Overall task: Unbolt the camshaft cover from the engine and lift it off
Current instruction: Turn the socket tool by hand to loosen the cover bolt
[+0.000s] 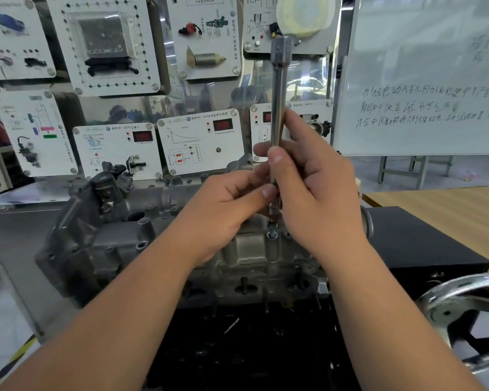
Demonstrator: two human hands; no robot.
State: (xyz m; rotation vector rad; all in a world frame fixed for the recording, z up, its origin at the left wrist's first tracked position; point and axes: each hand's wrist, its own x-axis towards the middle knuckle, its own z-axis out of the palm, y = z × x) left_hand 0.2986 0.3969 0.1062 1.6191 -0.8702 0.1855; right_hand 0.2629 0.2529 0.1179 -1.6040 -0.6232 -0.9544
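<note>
- Grey cast-metal camshaft cover (pixel 158 221) seated on top of the engine (pixel 251 283), centre of view, in front of the training display panels (pixel 201 139).
- White whiteboard (pixel 424 80) with handwritten lines, upper right; wooden tabletop (pixel 449 210) below it.
- Black stand block (pixel 424 244) just right of the engine; chromed handwheel (pixel 463 311) at lower right.
- Right hand (pixel 316 198) curled round the lower part of the steel extension bar (pixel 278 108), thumb laid along the shaft, index finger reaching up behind it.
- Left hand (pixel 223 210) to the left of the bar, thumb and fingertips pinching the shaft just under the right thumb.
- Extension bar held upright, square-ended top raised well above the hands, lower end pointing down at the bolt (pixel 272 231).
- Bolt standing partly raised out of its hole at the right end of the camshaft cover, directly below the tool tip; contact between tip and bolt not discernible.
</note>
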